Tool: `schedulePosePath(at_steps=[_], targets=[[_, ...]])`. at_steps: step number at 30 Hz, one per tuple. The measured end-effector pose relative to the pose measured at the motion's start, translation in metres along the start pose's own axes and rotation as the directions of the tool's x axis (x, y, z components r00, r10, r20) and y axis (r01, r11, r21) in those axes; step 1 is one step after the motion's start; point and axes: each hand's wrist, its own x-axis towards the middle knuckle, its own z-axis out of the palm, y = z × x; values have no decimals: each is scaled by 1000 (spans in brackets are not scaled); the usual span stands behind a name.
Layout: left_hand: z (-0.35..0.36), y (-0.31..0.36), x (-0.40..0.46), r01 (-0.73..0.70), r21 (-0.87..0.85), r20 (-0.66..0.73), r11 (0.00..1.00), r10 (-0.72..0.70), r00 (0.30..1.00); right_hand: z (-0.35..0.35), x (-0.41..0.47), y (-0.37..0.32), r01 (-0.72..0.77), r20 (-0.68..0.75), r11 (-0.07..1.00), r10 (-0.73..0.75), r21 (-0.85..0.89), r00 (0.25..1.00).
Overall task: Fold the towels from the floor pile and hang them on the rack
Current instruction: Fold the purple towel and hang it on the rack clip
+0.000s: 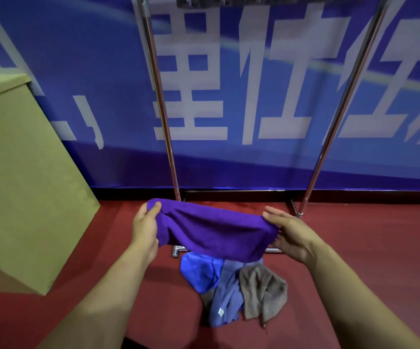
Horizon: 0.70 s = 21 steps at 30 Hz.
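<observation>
Head view. A purple towel (211, 230) is held off the floor in the lower middle of the frame, stretched between both hands and sagging a little in a folded band. The left hand (144, 227) grips its left end, thumb curled over the top edge and fingers tucked beneath. The right hand (289, 233) takes the right end; fingers reach over the cloth with the thumb below, though how tightly they close is partly hidden by the fabric.

Directly below the held towel, on the red floor (380, 248), lies the floor pile (234, 290): a bright blue towel (200, 272) at left, a paler blue towel (226, 301) in the middle, a brown towel (264, 290) at right, all crumpled and touching.

The metal rack (163, 117) stands behind, uprights running from the top of the frame to the centre; something dark hangs at its top edge, unclear. A blue banner (78, 71) with white characters backs it. A cardboard box (22, 172) fills the left.
</observation>
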Motion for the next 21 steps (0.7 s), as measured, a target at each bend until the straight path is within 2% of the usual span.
schedulePosePath(at_steps=[4, 6, 10, 13, 16, 21], targets=[[6, 5, -9, -2, -68, 28, 998, 3, 1000, 0, -7, -8, 78, 39, 984, -85, 159, 996], [5, 6, -11, -41, -37, 48, 998, 43, 998, 1, -7, -10, 177, 8, 971, -181, 162, 983], [4, 6, -14, -155, 68, 57, 986, 151, 987, -1, -6, -12, 417, -106, 904, -426, -98, 899], [4, 8, -16, -236, 118, 49, 964, 232, 971, -1, -8, -14, 511, -157, 841, -537, -181, 829], [3, 9, -16, -258, 118, 21, 959, 257, 966, -1, -10, -16, 542, -196, 815, -577, -207, 793], [5, 12, -22, -271, 74, -14, 960, 273, 962, -4, -12, -16, 525, -228, 812, -578, -256, 783]])
